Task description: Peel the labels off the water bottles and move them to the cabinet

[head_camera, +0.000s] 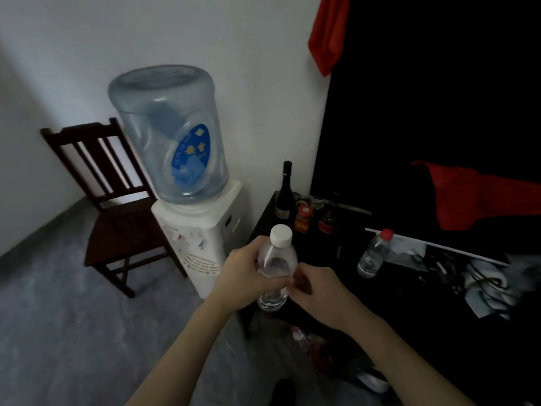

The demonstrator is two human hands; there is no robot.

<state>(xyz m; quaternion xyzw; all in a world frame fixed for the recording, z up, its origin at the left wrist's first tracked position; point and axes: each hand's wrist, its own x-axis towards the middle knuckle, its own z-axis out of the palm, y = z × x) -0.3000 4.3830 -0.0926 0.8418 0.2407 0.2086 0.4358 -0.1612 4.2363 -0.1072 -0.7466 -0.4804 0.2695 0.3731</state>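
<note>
- Here, the left hand [248, 273] wraps a clear white-capped bottle [276, 265], held upright above the floor.
- The right hand [314, 291] pinches at its side.
- A red-capped bottle [374, 253] stands on the dark desk [409, 288].

Dim room. White wall [205, 30] across upper frame, grey floor [58, 332] lower left. Dark wood chair [117, 218] at left, next to white water dispenser [202, 238] w/ blue jug [169, 133], center. Red cloth [329, 33] top right.
</note>
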